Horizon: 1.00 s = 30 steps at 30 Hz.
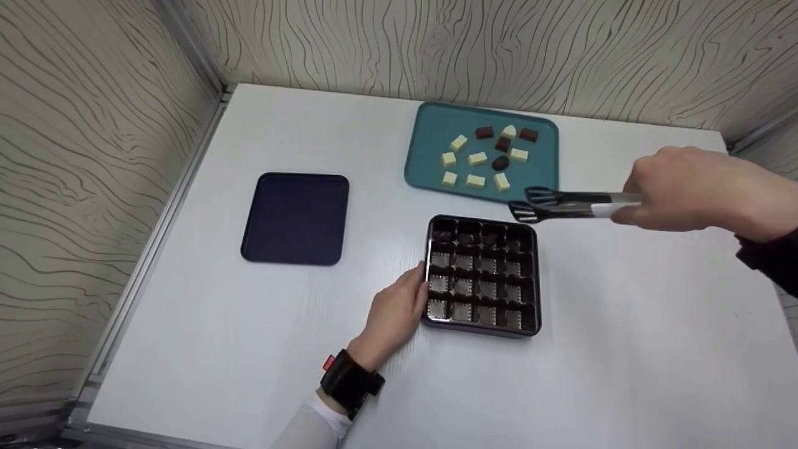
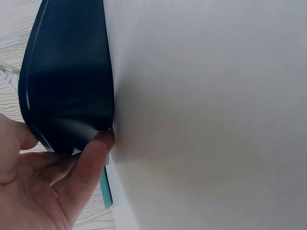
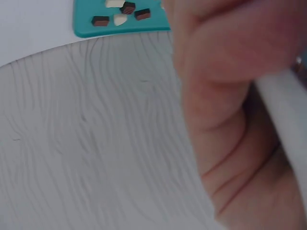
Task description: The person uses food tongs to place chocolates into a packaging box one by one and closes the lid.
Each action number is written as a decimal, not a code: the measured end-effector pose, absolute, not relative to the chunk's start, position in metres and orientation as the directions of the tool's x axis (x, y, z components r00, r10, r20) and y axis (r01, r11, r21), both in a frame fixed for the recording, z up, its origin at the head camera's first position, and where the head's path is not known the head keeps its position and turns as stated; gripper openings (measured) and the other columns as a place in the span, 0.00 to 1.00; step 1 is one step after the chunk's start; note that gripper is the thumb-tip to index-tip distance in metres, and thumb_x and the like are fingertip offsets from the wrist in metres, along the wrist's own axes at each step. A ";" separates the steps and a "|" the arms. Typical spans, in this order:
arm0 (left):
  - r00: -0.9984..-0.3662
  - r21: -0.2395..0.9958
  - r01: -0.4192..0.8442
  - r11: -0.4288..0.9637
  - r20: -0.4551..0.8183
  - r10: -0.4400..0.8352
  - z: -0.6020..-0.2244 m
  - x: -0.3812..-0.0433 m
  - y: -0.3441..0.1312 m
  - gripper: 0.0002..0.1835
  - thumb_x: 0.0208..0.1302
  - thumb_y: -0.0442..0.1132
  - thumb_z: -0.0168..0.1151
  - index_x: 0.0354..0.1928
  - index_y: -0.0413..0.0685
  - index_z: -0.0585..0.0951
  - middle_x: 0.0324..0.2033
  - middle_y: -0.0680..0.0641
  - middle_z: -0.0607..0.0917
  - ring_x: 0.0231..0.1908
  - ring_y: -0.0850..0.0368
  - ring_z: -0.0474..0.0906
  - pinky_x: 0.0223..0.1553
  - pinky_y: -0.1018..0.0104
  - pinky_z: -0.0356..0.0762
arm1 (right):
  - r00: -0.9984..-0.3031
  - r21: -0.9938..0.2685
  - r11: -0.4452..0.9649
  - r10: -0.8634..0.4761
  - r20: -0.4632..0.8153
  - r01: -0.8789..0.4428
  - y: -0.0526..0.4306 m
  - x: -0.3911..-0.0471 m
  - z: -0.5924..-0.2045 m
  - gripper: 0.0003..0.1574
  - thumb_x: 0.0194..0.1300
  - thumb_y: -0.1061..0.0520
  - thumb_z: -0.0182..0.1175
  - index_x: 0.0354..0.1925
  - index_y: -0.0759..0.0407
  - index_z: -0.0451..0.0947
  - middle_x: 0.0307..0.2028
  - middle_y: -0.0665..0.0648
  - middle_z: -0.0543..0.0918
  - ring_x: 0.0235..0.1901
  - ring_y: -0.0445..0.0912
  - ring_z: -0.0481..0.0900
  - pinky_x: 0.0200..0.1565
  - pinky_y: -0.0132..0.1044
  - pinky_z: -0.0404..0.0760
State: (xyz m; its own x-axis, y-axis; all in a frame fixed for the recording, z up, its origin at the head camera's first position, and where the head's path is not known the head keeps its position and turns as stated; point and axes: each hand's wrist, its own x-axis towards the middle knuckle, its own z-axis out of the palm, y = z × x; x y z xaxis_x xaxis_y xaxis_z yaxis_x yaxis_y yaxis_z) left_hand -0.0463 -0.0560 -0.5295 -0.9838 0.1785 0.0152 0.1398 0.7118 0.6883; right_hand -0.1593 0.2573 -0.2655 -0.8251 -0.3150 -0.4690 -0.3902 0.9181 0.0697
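Observation:
My right hand (image 1: 692, 187) grips black-and-silver tongs (image 1: 576, 211), also blurred at the edge of the right wrist view. Their slotted tips sit between the teal tray (image 1: 424, 174) and the dark box (image 1: 537, 274); no piece shows between them. White and brown chocolates (image 1: 477, 159) lie scattered on the tray. The box has a divided insert; dark pieces (image 1: 490, 239) appear in its back row, while the rows nearer me show bare compartment floors. Against the box's left wall, my left hand (image 1: 393, 312) presses with its fingers, near a lower corner in the left wrist view.
A dark blue square lid (image 1: 296, 218) lies left of the box on the white table (image 1: 206, 324). Wood-grain panels (image 1: 436, 50) stand behind and to the sides. The teal tray reaches close to the back panel.

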 end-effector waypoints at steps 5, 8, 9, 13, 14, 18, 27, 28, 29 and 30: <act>-0.984 0.684 0.142 0.716 0.018 0.178 -0.530 -0.046 -0.056 0.25 0.83 0.43 0.48 0.74 0.41 0.73 0.66 0.41 0.84 0.60 0.42 0.86 0.63 0.50 0.86 | -0.882 0.049 0.944 -0.287 -0.374 -0.328 0.283 -0.163 -0.281 0.22 0.68 0.48 0.64 0.39 0.68 0.88 0.21 0.53 0.80 0.25 0.48 0.73 0.26 0.38 0.69; -0.984 0.684 0.142 0.716 0.020 0.176 -0.531 -0.046 -0.055 0.25 0.83 0.43 0.48 0.74 0.42 0.73 0.66 0.41 0.84 0.62 0.43 0.86 0.64 0.51 0.85 | -0.893 0.018 0.953 -0.276 -0.355 -0.302 0.292 -0.166 -0.295 0.23 0.68 0.48 0.65 0.41 0.70 0.87 0.23 0.55 0.82 0.26 0.49 0.74 0.26 0.38 0.69; -0.984 0.684 0.140 0.716 0.018 0.175 -0.531 -0.046 -0.055 0.24 0.83 0.43 0.48 0.74 0.42 0.73 0.66 0.41 0.84 0.62 0.43 0.85 0.65 0.51 0.85 | -0.894 0.010 0.955 -0.273 -0.356 -0.296 0.293 -0.168 -0.300 0.23 0.68 0.48 0.65 0.40 0.70 0.87 0.23 0.55 0.82 0.26 0.49 0.74 0.26 0.38 0.69; -0.985 0.688 0.132 0.713 0.010 0.172 -0.533 -0.046 -0.054 0.25 0.83 0.43 0.48 0.74 0.42 0.73 0.67 0.41 0.83 0.64 0.43 0.84 0.67 0.51 0.83 | -0.890 -0.024 0.957 -0.278 -0.362 -0.289 0.294 -0.174 -0.320 0.21 0.68 0.49 0.64 0.36 0.68 0.86 0.23 0.56 0.81 0.26 0.50 0.74 0.25 0.38 0.69; -0.985 0.690 0.130 0.712 0.008 0.172 -0.533 -0.046 -0.054 0.25 0.83 0.43 0.48 0.74 0.42 0.72 0.67 0.41 0.83 0.64 0.43 0.84 0.67 0.51 0.83 | -0.888 -0.034 0.957 -0.281 -0.363 -0.289 0.293 -0.175 -0.325 0.21 0.68 0.49 0.64 0.35 0.67 0.85 0.23 0.56 0.80 0.25 0.49 0.74 0.25 0.38 0.68; -0.985 0.689 0.127 0.714 0.004 0.173 -0.534 -0.047 -0.055 0.25 0.83 0.43 0.47 0.75 0.42 0.72 0.67 0.40 0.83 0.63 0.42 0.85 0.66 0.50 0.84 | -0.888 -0.072 0.959 -0.280 -0.365 -0.273 0.284 -0.184 -0.341 0.21 0.69 0.48 0.62 0.31 0.65 0.84 0.21 0.54 0.76 0.24 0.49 0.72 0.25 0.37 0.66; -0.983 0.688 0.136 0.712 0.006 0.181 -0.533 -0.047 -0.056 0.25 0.83 0.44 0.47 0.75 0.41 0.72 0.67 0.41 0.83 0.63 0.44 0.85 0.66 0.52 0.84 | -0.885 -0.114 0.962 -0.273 -0.378 -0.248 0.261 -0.204 -0.358 0.21 0.66 0.50 0.59 0.25 0.65 0.83 0.17 0.53 0.74 0.20 0.47 0.71 0.22 0.36 0.66; -0.983 0.687 0.138 0.714 0.010 0.181 -0.533 -0.047 -0.056 0.25 0.83 0.44 0.47 0.75 0.41 0.72 0.67 0.41 0.83 0.63 0.43 0.85 0.66 0.51 0.84 | -0.884 -0.112 0.962 -0.274 -0.379 -0.250 0.259 -0.205 -0.358 0.21 0.65 0.50 0.59 0.23 0.64 0.81 0.17 0.52 0.73 0.20 0.47 0.70 0.21 0.36 0.66; -0.984 0.685 0.140 0.715 0.013 0.180 -0.533 -0.047 -0.056 0.25 0.83 0.44 0.48 0.75 0.41 0.72 0.66 0.41 0.84 0.63 0.43 0.85 0.66 0.51 0.84 | -0.882 -0.109 0.961 -0.277 -0.381 -0.254 0.257 -0.206 -0.358 0.21 0.65 0.50 0.58 0.22 0.63 0.80 0.16 0.51 0.72 0.19 0.47 0.70 0.21 0.36 0.66; -0.984 0.685 0.139 0.715 0.013 0.180 -0.533 -0.048 -0.056 0.25 0.83 0.43 0.48 0.75 0.42 0.72 0.66 0.41 0.84 0.62 0.43 0.85 0.65 0.51 0.84 | -0.882 -0.106 0.960 -0.279 -0.381 -0.258 0.255 -0.207 -0.358 0.21 0.65 0.50 0.58 0.21 0.63 0.79 0.16 0.51 0.71 0.19 0.46 0.69 0.21 0.36 0.66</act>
State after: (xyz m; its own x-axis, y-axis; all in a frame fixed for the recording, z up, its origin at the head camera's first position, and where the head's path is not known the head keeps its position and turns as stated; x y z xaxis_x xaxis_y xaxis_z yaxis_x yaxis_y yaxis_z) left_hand -0.0475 -0.0557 -0.5334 -0.9837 0.1796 0.0126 0.1393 0.7151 0.6851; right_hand -0.2065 0.2550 -0.3575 -0.8815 -0.2792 -0.3807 -0.2584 0.9602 -0.1059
